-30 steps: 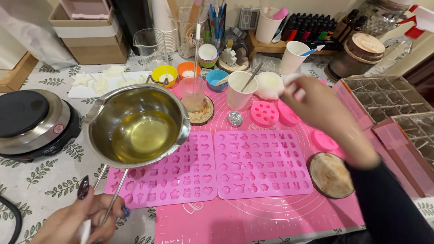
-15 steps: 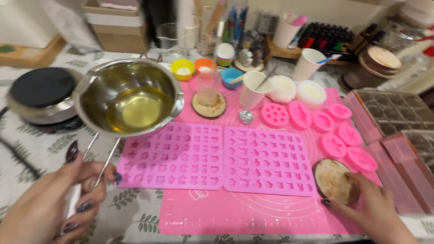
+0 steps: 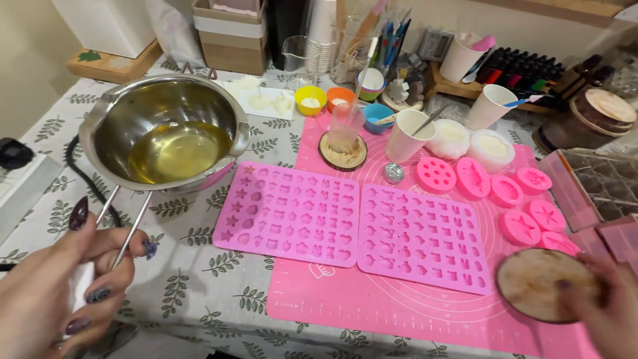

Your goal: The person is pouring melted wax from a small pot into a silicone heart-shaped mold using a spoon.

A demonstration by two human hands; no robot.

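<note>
Pot (image 3: 166, 136) handle points toward left hand (image 3: 56, 292) gripping it; right hand (image 3: 608, 309) holds round coaster (image 3: 541, 284).

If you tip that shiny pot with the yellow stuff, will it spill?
Probably. The metal pot holds a pool of clear yellow liquid that would likely slosh toward the rim. The left hand holds only its thin wire handle, so it may feel front-heavy and wobbly.
</note>
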